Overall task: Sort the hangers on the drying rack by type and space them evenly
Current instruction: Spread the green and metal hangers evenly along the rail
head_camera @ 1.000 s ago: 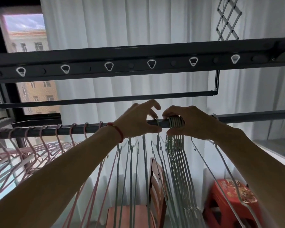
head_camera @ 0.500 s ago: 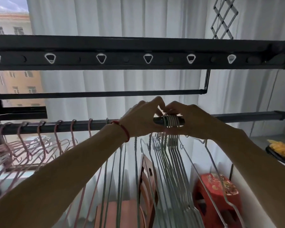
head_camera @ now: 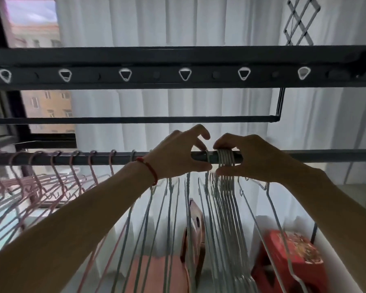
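A dark rail of the drying rack crosses the view. Several pink hangers hang spaced along its left part. A tight bunch of white hangers hangs at the middle, and more pale hangers hang below my left wrist. My left hand pinches one white hanger hook just left of the bunch, thumb under the rail. My right hand grips the bunch of white hooks from the right, fingers over the rail and thumb below.
An upper black bar with triangular holes runs overhead, with a thin bar behind it. White curtains hang behind. Below stand a wooden chair and a red stool. A window is at left.
The view has shifted slightly. My left hand has drawn one white hook a little leftward off the bunch, opening a small gap. My right hand stays on the bunch.
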